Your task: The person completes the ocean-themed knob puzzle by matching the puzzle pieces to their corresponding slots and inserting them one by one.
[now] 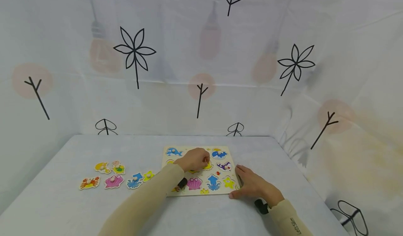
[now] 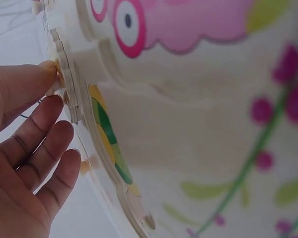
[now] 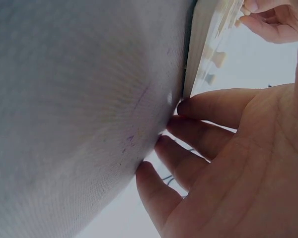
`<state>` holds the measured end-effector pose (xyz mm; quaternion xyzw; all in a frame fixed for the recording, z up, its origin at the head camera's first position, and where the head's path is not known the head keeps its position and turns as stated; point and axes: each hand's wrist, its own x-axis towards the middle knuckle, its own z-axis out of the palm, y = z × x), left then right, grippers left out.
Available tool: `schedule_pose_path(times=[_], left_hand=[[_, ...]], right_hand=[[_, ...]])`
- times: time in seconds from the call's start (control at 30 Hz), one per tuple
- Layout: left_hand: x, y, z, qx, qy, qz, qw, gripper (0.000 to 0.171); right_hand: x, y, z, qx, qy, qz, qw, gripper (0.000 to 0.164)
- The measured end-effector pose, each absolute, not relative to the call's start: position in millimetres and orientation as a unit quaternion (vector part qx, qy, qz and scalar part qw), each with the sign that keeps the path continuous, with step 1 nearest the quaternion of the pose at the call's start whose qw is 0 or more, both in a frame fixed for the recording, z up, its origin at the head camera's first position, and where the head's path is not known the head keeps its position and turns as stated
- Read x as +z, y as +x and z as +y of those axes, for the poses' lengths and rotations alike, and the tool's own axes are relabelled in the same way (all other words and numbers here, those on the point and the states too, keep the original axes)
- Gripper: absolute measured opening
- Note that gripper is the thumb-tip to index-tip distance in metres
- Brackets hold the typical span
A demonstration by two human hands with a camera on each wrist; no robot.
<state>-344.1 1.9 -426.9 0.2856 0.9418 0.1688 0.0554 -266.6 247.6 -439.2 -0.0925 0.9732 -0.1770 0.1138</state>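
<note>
A wooden peg puzzle board (image 1: 201,191) with sea-animal pictures lies on the table. My left hand (image 1: 196,159) is over its middle. Thumb and index finger pinch the knob of a yellow, wavy-edged puzzle piece (image 2: 67,82); the other fingers are loosely bent. In the head view, that yellow piece (image 1: 208,166) shows only partly beside the fingers. At the board's right edge rests my right hand (image 1: 254,183), thumb at the near corner and fingers along the side. The right wrist view shows its fingertips (image 3: 188,106) on the table against the board's edge (image 3: 192,69).
Left of the board lie several loose pieces: a crab (image 1: 89,182), a pink shell (image 1: 114,181), a blue squid (image 1: 135,181), a yellow star (image 1: 148,175), a yellow-orange piece (image 1: 102,167) and a green-yellow one (image 1: 118,167). A patterned cloth (image 1: 176,103) hangs behind the table.
</note>
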Motion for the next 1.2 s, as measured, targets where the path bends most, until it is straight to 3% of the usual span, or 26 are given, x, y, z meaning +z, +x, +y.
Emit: schedule_pose_path(times=[1.2], left_hand=[[-426.1,-342.3,0.5,0.198,0.258,0.943,0.071,0.005]], right_hand=[[-438.4,-266.7,247.6,-0.172,-0.093,0.974,0.115,0.119]])
